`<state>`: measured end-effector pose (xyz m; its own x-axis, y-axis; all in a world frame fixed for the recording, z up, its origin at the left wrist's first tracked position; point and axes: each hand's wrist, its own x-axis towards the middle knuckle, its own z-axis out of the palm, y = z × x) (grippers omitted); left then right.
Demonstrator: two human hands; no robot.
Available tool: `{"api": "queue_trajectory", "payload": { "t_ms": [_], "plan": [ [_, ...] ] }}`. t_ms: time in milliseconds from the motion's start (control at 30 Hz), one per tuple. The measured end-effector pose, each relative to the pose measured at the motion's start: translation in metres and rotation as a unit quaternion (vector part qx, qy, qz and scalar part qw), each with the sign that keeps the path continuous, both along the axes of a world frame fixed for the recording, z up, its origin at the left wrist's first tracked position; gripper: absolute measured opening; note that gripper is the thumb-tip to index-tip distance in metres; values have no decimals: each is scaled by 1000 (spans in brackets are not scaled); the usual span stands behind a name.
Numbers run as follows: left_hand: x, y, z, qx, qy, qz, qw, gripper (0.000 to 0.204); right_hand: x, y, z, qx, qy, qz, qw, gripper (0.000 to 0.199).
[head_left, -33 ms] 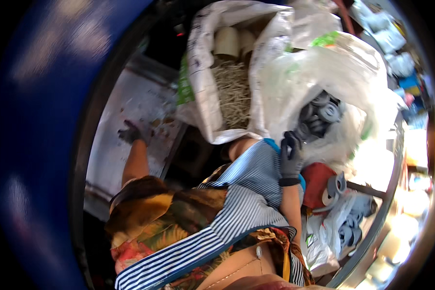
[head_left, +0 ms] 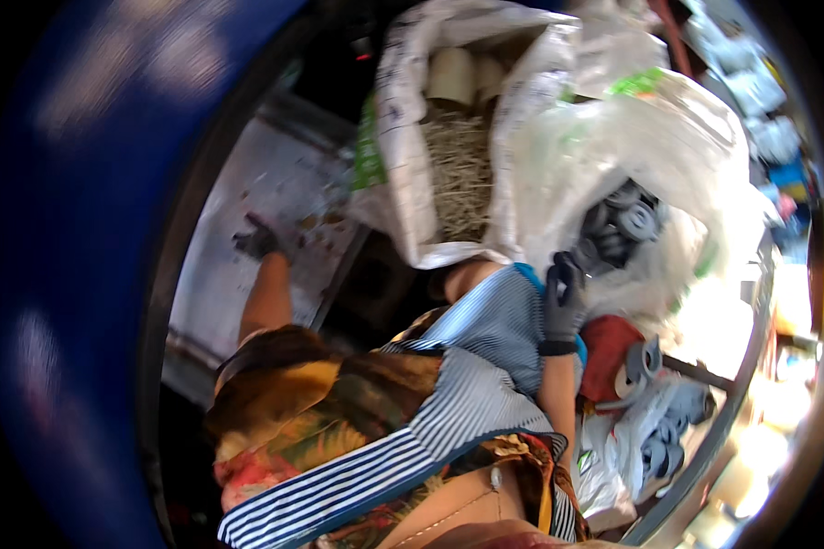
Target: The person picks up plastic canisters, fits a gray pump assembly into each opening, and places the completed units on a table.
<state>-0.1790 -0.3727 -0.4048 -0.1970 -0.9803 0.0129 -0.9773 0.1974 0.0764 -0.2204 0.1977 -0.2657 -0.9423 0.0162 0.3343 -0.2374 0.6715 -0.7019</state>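
Observation:
My left hand [head_left: 258, 242], in a dark grey glove, reaches out at the left over a flat metal surface [head_left: 224, 274]. Its fingers are spread and no object shows in them. Beside my thigh is my right hand [head_left: 564, 297], also gloved, with the fingers bent toward the thumb and a small bright gap between them. Whatever it may hold is too small to make out. Just beyond it, a clear plastic bag [head_left: 558, 174] gapes around several grey round plastic parts [head_left: 634, 221]. Small brownish bits [head_left: 319, 229] lie on the metal surface near my left hand.
A white woven sack [head_left: 403, 137] ahead holds thin pale sticks [head_left: 460, 174] and cream cylinders [head_left: 451, 78]. On the right are a red object [head_left: 606, 357] and a plastic bag [head_left: 604, 485] with grey parts. A blue curved surface [head_left: 73, 274] fills the far left.
The whole view has shifted a little, so the sack, bags and both hands sit farther right in the picture. Both hands keep nearly the same pose.

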Motion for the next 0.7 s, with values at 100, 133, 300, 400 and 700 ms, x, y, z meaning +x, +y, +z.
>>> {"api": "queue_trajectory", "payload": {
  "t_ms": [100, 133, 300, 400, 700],
  "plan": [
    [1, -9, 7, -146, 293, 37, 944, 104, 4, -10, 8, -46, -34, -5, 998, 21],
    [-8, -7, 19, -190, 306, -20, 933, 105, 5, -9, 6, -41, -39, -3, 998, 21],
    [-56, -17, 67, -270, 254, -146, 917, 111, 7, -7, 0, -76, -68, 7, 995, 21],
    [-81, -7, 82, -167, 118, -220, 954, 112, 5, 0, -5, -39, -47, 17, 998, 21],
    [-83, 14, 75, 52, 111, -496, 860, 40, 13, 7, 1, -31, -42, 9, 999, 21]
  ]
}}
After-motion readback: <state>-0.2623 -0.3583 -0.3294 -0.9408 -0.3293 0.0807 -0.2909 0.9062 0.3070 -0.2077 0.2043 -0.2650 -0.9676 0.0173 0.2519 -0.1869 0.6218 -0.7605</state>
